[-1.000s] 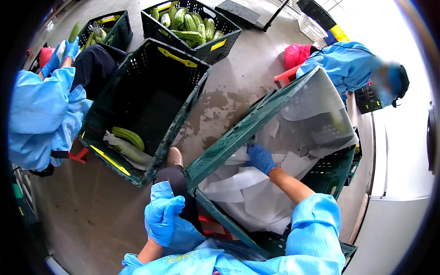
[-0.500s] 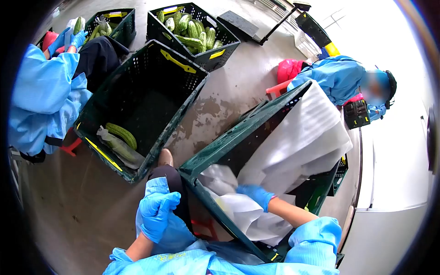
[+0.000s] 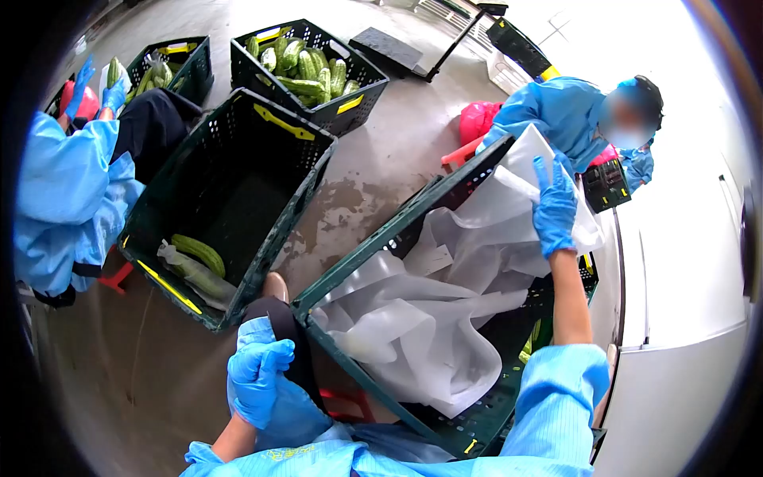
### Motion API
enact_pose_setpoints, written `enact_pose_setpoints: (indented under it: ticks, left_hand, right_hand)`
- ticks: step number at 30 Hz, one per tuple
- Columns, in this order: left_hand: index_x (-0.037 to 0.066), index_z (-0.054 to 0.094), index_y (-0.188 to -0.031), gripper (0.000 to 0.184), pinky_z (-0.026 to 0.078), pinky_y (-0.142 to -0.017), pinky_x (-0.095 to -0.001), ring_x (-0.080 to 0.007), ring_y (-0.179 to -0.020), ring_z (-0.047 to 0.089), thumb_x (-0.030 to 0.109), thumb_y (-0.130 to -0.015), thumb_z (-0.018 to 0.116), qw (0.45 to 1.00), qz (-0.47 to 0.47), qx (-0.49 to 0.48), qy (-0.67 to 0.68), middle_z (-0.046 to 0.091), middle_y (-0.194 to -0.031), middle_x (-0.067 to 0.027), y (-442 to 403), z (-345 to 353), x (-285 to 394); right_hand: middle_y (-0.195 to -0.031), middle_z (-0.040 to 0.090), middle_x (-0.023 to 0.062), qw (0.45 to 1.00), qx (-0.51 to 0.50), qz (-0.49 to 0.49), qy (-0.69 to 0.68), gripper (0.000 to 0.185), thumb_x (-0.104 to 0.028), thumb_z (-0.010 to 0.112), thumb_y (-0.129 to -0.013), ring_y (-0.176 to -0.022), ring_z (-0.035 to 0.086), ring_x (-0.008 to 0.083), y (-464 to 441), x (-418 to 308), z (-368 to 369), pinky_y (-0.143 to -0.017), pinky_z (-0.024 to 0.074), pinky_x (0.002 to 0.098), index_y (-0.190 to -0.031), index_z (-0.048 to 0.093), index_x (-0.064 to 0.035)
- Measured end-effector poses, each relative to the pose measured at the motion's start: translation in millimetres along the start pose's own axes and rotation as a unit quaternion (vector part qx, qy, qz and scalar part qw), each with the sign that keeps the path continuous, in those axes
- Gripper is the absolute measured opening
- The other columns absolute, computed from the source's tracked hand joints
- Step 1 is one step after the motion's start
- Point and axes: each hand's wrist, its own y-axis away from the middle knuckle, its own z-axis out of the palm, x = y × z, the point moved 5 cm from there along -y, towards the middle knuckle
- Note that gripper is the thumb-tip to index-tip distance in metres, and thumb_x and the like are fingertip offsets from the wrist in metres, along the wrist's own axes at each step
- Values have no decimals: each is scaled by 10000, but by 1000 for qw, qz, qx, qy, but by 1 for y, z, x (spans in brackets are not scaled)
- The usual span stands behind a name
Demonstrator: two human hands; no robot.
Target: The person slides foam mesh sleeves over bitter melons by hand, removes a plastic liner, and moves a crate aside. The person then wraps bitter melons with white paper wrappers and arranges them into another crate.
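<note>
My left hand [image 3: 256,383], in a blue glove, is closed over my lap; whatever its fingers might hold is too small or hidden to name. At the far right side of the green crate [image 3: 381,244] in front of me, my right hand [image 3: 555,208] is raised with fingers apart, against translucent plastic sheeting [image 3: 433,318]. The sheeting lies crumpled across the crate and rises up to its far corner. A bit of green gourd [image 3: 531,340] shows under its right edge.
A dark crate [image 3: 222,183] at the left holds a gourd [image 3: 199,253] and a bagged one [image 3: 191,275]. Beyond it stands a crate full of gourds [image 3: 306,71]. One co-worker [image 3: 75,195] sits left, another [image 3: 548,119] at the upper right. A platform scale [image 3: 387,48] stands behind.
My right hand has moved from inside the crate up to its far right, and its fingers have spread. The sheeting has shifted and bunched up. My left hand stays closed.
</note>
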Motion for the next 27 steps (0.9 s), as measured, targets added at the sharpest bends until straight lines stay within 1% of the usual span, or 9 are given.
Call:
enact_pose_setpoints:
  ticks: [7,9,11,12,18,23,24,25,27]
  left_hand:
    - [32,734,-924,184,485,-563,-241,-101,-626,612,136,-965,588,999,18,23,-36,688,-742,-47,-3,3,4]
    - [32,733,-920,190,480,-560,-238,-100,-623,609,144,-968,586,998,5,34,-47,685,-739,-46,-3,5,6]
    - [30,726,-911,201,465,-550,-235,-99,-615,593,150,-975,577,998,17,42,-52,680,-746,-46,-5,7,9]
    - [29,723,-909,204,462,-549,-234,-98,-613,589,152,-976,575,997,19,41,-56,679,-749,-46,-5,8,11]
    - [23,710,-880,232,450,-547,-228,-92,-609,572,171,-986,567,996,52,30,-70,669,-738,-39,-9,16,14]
    - [27,664,-1048,216,492,-686,-234,-107,-776,599,-1,-851,583,987,146,-44,-55,648,-1068,-82,-8,13,19]
    - [24,575,-1160,319,470,-847,-286,-143,-931,556,56,-843,581,995,81,-50,21,614,-1024,-58,-3,9,4]
    - [27,451,-1363,585,425,-1006,-338,-208,-1118,554,69,-809,636,993,70,-37,89,568,-1239,-109,2,11,1]
    - [5,383,-1416,879,364,-1076,-395,-282,-1298,452,199,-676,816,974,204,-34,-98,434,-1427,-164,2,15,18]
  right_hand:
    - [-1462,411,160,946,-130,290,-63,905,-111,748,-753,-1162,553,380,19,124,110,-942,465,473,-1510,258,-188]
    - [-1285,559,218,933,-186,304,-37,582,-189,672,-824,-1043,617,413,24,121,111,-872,492,493,-1361,453,-138]
    - [-1180,617,240,910,-268,314,-34,382,-198,638,-845,-1017,623,439,28,117,114,-878,497,493,-1203,580,-75]
    - [-1020,668,223,931,-200,302,-39,199,-192,594,-857,-957,640,427,29,112,113,-818,510,497,-996,625,-52]
    - [-998,673,208,953,-251,111,-131,232,-148,578,-806,-933,640,404,89,7,136,-800,510,482,-992,638,-23]
    - [-1226,600,252,703,-594,-113,-374,522,-290,591,-826,-1141,569,397,214,-198,82,-1007,423,460,-1268,580,-13]
    - [-1249,594,243,609,-633,-138,-457,520,-320,569,-836,-1137,572,394,220,-225,55,-991,436,449,-1261,584,-21]
    - [-1234,603,243,555,-621,-190,-520,511,-320,557,-844,-1116,583,393,240,-251,38,-975,445,447,-1261,582,-26]
    - [-1198,619,243,505,-598,-264,-564,493,-316,544,-853,-1083,598,394,261,-283,12,-951,458,448,-1256,585,-33]
